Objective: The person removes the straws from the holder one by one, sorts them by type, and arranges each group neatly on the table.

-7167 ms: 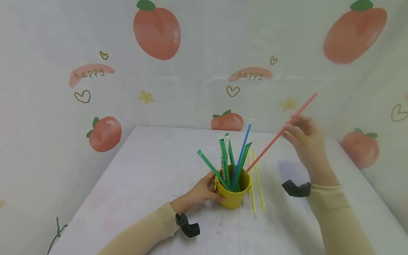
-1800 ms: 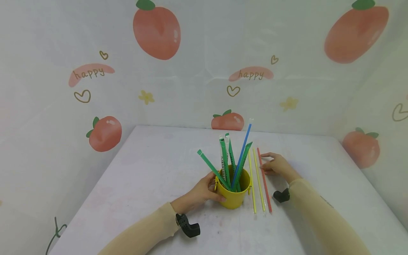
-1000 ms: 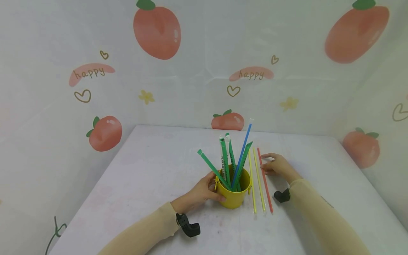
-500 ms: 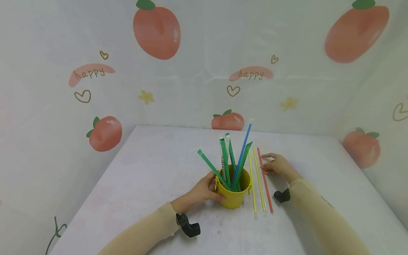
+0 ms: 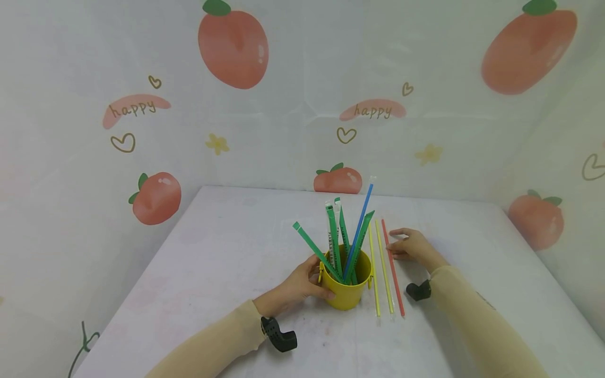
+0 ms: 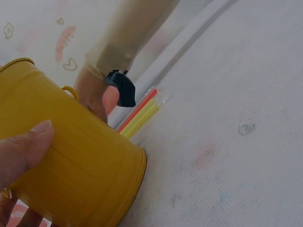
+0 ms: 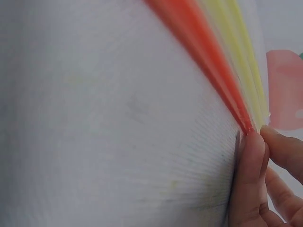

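My left hand (image 5: 299, 282) grips the side of a small yellow bucket (image 5: 344, 297), which stands upright on the table; its thumb (image 6: 33, 146) lies along the wall. Leaning inside the bucket are several green-wrapped straws (image 5: 309, 247) and one blue straw (image 5: 362, 212). Right of it, a red straw (image 5: 394, 283) in clear wrap lies flat, with two yellow straws (image 5: 385, 278) alongside. Over the red straw's upper half rests my right hand (image 5: 413, 248). In the right wrist view its thumb (image 7: 251, 153) touches the red straw, while the forefinger (image 7: 284, 146) extends loosely beyond.
A white-covered table (image 5: 212, 247) meets a white curtain (image 5: 283, 131) printed with fruit and "happy" at the back. A dark green cord (image 5: 85, 341) hangs at the lower left. Black wrist cameras sit on both wrists.
Earlier my right hand held the red straw raised, slanting up from the bucket; now that straw lies beside the yellow ones. Over the last two seconds both hands stay still.
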Demonstrator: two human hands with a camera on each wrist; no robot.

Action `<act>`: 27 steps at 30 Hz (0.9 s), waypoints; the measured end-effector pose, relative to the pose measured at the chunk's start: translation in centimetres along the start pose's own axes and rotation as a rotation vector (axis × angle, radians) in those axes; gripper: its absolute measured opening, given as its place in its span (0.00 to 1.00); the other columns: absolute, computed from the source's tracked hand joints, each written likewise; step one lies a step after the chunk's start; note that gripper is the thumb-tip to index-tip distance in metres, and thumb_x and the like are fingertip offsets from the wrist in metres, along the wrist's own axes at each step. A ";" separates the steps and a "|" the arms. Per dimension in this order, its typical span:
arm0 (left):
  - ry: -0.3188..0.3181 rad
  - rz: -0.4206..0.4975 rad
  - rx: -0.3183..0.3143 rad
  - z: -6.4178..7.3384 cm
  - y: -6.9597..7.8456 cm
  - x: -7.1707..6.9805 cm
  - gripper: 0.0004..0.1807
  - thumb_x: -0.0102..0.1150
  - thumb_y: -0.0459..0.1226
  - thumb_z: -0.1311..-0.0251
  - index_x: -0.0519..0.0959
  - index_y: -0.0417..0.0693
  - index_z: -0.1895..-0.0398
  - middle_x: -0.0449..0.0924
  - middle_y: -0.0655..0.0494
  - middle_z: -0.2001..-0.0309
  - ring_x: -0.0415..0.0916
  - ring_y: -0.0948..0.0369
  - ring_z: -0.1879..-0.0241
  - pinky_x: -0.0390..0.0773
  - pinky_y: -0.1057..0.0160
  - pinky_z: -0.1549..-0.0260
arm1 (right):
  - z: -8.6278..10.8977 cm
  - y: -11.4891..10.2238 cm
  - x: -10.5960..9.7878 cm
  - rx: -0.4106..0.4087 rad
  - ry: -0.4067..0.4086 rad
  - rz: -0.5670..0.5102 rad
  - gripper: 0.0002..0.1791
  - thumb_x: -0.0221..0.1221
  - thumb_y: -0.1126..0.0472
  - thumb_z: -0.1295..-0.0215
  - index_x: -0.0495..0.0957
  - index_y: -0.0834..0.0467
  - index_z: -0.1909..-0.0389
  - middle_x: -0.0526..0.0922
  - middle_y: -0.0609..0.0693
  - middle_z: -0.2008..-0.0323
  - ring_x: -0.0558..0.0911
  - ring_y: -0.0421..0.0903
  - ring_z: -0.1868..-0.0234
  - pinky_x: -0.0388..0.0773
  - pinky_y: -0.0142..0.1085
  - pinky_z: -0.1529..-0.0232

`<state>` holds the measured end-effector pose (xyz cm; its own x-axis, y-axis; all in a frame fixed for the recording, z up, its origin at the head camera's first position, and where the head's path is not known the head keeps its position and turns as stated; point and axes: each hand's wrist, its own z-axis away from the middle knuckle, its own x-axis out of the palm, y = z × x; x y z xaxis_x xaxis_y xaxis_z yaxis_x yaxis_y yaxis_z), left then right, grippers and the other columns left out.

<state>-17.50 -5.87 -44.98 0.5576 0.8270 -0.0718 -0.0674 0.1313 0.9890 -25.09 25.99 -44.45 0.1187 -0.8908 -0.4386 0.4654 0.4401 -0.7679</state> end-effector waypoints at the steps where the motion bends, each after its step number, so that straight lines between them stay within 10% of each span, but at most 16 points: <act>1: 0.000 0.004 0.001 0.0 0.0 0.0 0.44 0.73 0.31 0.60 0.63 0.62 0.37 0.65 0.61 0.38 0.59 0.55 0.36 0.60 0.49 0.38 | 0.1 0.0 0.0 -0.006 -0.002 -0.003 0.37 0.63 0.61 0.43 0.59 0.59 0.34 0.73 0.61 0.52 0.79 0.41 0.75 0.80 0.31 0.67; 14: -0.001 0.007 0.010 0.0 0.0 0.0 0.43 0.73 0.30 0.61 0.65 0.62 0.38 0.66 0.62 0.39 0.59 0.55 0.36 0.60 0.50 0.38 | 0.8 -0.1 -1.1 -0.105 -0.001 -0.010 0.34 0.61 0.59 0.40 0.60 0.60 0.35 0.73 0.60 0.51 0.80 0.41 0.68 0.80 0.32 0.64; 27: -0.006 0.000 0.010 0.0 0.0 -0.1 0.43 0.73 0.31 0.60 0.64 0.62 0.38 0.66 0.62 0.39 0.59 0.55 0.36 0.57 0.47 0.37 | 4.2 -3.6 -1.6 -0.450 -0.081 -0.164 0.32 0.52 0.53 0.33 0.55 0.61 0.33 0.66 0.69 0.42 0.71 0.60 0.43 0.75 0.38 0.51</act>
<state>-17.53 -5.93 -45.01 0.5626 0.8237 -0.0709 -0.0596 0.1260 0.9902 -23.28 25.36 -39.06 0.1518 -0.9505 -0.2710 0.0605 0.2826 -0.9573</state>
